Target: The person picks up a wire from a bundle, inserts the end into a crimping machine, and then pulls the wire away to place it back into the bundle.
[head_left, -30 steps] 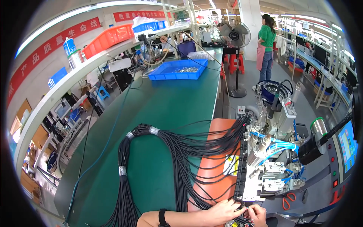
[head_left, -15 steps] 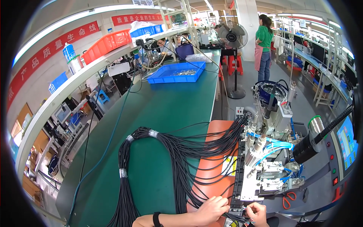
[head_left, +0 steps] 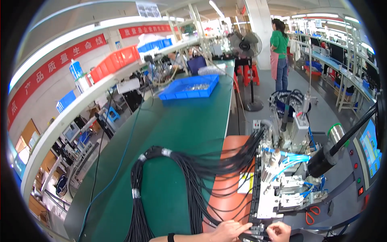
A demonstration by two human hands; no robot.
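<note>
My left hand [head_left: 230, 231], a black band on its wrist, reaches to the near end of the machine's dark feed rail [head_left: 254, 201]. Its fingers are bent together over the rail, and what they grip is hidden. Just to the right, my right hand [head_left: 279, 231] is closed in a pinch; what sits between its fingertips is too small to make out. Black cables [head_left: 193, 205] fan from a taped bundle [head_left: 136, 193] on the green table [head_left: 165, 197] across an orange board [head_left: 229, 193] to the rail. Several dark cable ends lie below my hands.
Right of the rail stands the machine [head_left: 290, 199] with blue air tubes. Red-handled scissors [head_left: 312, 215] lie beside it, near a control screen [head_left: 370, 147]. A blue tray [head_left: 189, 86] of small parts sits farther back. A person in green [head_left: 279, 52] stands beyond a fan [head_left: 245, 44].
The whole view has shifted, so the table and machine sit lower in the picture. Both hands stay at the rail's near end. The cables at the rail's far end are blurred now.
</note>
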